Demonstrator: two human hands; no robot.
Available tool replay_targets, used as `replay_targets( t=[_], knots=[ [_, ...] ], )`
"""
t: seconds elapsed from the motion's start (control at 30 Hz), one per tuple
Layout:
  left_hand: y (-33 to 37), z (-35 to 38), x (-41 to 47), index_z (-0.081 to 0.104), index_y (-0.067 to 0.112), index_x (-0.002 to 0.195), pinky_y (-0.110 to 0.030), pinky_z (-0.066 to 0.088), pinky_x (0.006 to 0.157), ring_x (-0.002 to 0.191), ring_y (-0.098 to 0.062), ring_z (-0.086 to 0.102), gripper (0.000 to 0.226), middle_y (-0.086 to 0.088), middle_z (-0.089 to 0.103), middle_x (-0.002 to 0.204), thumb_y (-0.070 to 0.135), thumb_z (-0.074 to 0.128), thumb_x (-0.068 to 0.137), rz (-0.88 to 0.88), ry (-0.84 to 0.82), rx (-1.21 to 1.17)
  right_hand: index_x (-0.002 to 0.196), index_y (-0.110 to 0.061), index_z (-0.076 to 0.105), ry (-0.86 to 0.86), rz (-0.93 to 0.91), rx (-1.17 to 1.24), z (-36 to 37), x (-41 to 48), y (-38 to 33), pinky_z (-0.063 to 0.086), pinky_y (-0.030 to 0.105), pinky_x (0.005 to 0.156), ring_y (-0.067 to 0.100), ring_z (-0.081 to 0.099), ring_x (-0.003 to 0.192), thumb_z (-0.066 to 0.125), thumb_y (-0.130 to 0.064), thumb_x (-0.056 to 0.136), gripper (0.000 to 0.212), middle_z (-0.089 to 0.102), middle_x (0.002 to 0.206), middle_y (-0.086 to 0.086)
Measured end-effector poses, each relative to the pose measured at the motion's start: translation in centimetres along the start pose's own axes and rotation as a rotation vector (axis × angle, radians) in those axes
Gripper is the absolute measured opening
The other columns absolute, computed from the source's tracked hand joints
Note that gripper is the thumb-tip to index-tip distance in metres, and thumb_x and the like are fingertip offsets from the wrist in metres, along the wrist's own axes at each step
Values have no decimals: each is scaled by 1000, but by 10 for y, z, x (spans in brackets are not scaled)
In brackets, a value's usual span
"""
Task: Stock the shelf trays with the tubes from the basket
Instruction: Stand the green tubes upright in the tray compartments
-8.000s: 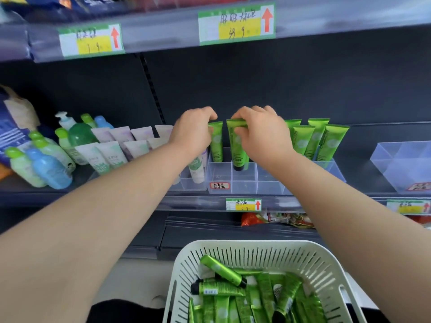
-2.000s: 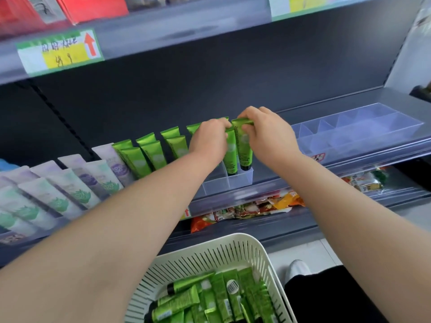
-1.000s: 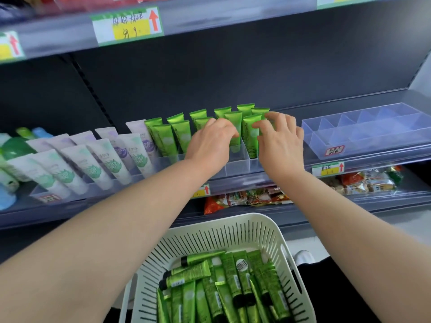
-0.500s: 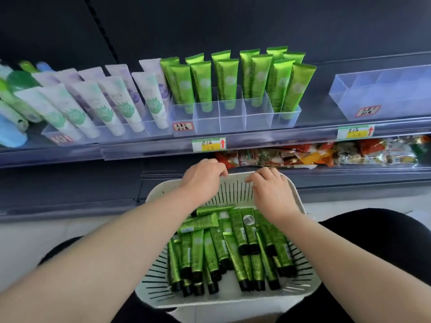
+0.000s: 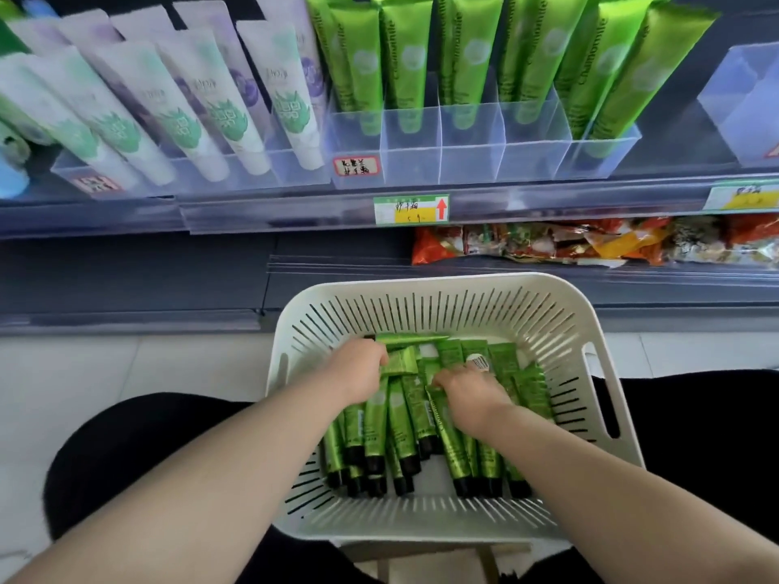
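Basket (image 5: 421, 284): green tubes (image 5: 376, 432), caps toward the wrists. Left hand (image 5: 358, 369) grips one tube (image 5: 399, 363) by its flat end, for lifting; right hand (image 5: 468, 392): hold unclear.

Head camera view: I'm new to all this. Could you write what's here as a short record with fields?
Basket: white slotted basket, below the shelf, between the person's knees
Contents: loose green tubes, black caps toward the person
Left hand: in the basket, gripping one tube's flat end
Right hand: in the basket, fingers curled among the tubes; grip unclear
Shelf tray: clear divided tray, Chamomile tubes standing in it, several front compartments unfilled
Left of tray: white tubes
Lower shelf: snack packets
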State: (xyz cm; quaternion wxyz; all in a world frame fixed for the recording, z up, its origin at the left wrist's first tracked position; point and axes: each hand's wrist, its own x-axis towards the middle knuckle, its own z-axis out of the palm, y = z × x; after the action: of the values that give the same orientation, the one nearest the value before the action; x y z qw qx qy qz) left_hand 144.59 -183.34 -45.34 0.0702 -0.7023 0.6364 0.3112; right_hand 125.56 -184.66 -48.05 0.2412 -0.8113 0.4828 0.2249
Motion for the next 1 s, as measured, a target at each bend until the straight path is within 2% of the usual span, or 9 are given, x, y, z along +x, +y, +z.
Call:
replay_targets(
  t=[0.13,0.23,0.33,0.43,0.53,0.6,0.7,0.83,1.0],
  knots=[
    [-8,5,1,61,16,124,-23,43,89,108,-16,58,36,-4,59,125,1,55,91,10,-9,-23,145,-19,28,-68,-19,-134,7,7,-2,25,46,110,29,25,136,49,-8,89,61,39,145,9],
    [-9,7,3,61,17,123,-20,44,80,99,-13,60,36,-3,60,122,1,55,91,9,-7,-22,139,-20,38,-19,-45,-118,5,10,-1,29,44,107,27,32,129,53,-12,88,53,43,138,6],
    [-7,8,7,60,17,125,-26,51,84,102,-15,61,39,-3,59,126,1,59,89,9,19,14,126,-24,52,23,-92,-83,-8,14,1,31,44,104,25,36,121,56,-27,91,36,45,129,3],
    [-2,10,11,62,13,117,-30,53,79,97,-18,61,34,-5,62,115,-2,59,87,9,31,94,119,-27,55,-8,-92,12,-17,11,9,33,42,101,24,39,118,57,-36,90,30,47,124,1],
    [3,17,16,59,10,119,-37,55,76,88,-19,60,42,-6,61,105,-9,55,82,11,13,168,109,-24,54,-54,-49,283,-17,3,21,48,32,79,20,56,96,59,-31,91,20,59,112,2],
    [5,23,18,56,8,120,-39,53,74,88,-21,55,44,-7,59,101,-10,52,81,19,-16,239,109,-23,54,-9,-23,374,-15,-4,26,48,30,71,19,58,86,59,-30,92,19,62,105,2],
    [7,31,21,53,8,120,-38,49,78,102,-26,52,38,-9,58,107,-1,56,83,-6,-36,357,111,-23,57,106,-14,456,-18,-11,29,51,32,71,19,60,84,59,-30,92,20,62,100,1],
    [12,35,24,63,16,111,-35,48,83,104,-24,47,27,-4,59,106,16,65,85,37,-48,531,108,-25,59,211,-53,473,-28,-13,28,49,29,66,18,60,79,58,-31,92,18,65,95,-1],
    [11,35,19,65,13,99,-34,39,61,94,-24,56,14,-3,62,99,11,59,86,124,-30,535,107,-27,59,301,-72,465,-36,-16,27,47,28,67,16,58,79,58,-31,92,16,65,95,-3]
  ],
)
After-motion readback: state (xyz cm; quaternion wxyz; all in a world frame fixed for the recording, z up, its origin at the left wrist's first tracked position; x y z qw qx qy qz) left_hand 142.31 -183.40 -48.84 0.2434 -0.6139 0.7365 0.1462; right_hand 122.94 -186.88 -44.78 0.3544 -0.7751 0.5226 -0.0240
